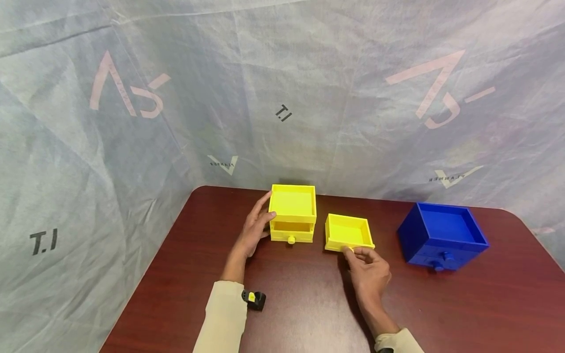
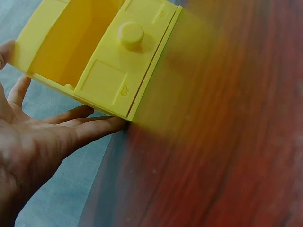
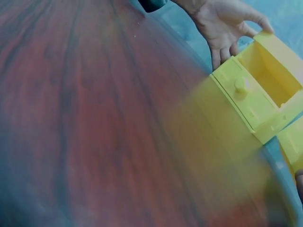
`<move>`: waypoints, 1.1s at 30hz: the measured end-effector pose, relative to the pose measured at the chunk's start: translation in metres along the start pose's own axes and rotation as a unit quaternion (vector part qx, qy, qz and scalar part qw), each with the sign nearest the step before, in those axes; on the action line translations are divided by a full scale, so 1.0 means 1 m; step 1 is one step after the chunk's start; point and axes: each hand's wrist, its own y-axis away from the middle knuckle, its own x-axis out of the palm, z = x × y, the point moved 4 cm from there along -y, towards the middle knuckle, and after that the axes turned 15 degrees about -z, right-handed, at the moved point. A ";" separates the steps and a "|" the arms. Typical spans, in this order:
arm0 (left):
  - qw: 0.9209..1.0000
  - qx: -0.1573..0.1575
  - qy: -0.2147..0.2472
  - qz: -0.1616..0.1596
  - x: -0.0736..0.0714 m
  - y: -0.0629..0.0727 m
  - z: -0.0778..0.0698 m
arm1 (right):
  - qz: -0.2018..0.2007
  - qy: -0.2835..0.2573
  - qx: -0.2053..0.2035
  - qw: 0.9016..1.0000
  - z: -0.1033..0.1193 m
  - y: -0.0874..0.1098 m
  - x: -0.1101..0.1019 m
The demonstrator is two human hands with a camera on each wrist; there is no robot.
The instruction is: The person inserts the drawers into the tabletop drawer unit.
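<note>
A small yellow drawer cabinet (image 1: 293,219) stands on the table, with a shallow tray-like top and an uncovered upper slot. Its lower drawer (image 2: 106,80) is pushed in and has a round knob (image 2: 131,35). Against the cabinet's left side lies my left hand (image 1: 253,231), fingers stretched along the wall and thumb touching near the top front corner. Just right of the cabinet is a separate yellow drawer (image 1: 334,243), its hollow facing up. My right hand (image 1: 370,272) pinches this drawer at the middle of its front, covering the knob area.
A blue drawer cabinet (image 1: 419,247) with two knobs stands farther right, turned at an angle. The reddish-brown wooden table (image 1: 300,299) ends at the back against a grey printed cloth (image 1: 309,137), which also hangs along the left side.
</note>
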 end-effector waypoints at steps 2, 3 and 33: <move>1.000 -0.001 -0.001 0.001 0.000 0.000 -0.001 | -0.011 -0.001 -0.007 1.000 0.002 0.000 0.000; 1.000 -0.001 -0.002 0.002 0.000 0.000 -0.001 | -0.017 -0.002 -0.010 1.000 0.002 0.001 -0.001; 1.000 0.000 0.010 0.004 0.000 0.001 -0.005 | -0.039 -0.026 -0.070 0.996 0.015 0.023 -0.002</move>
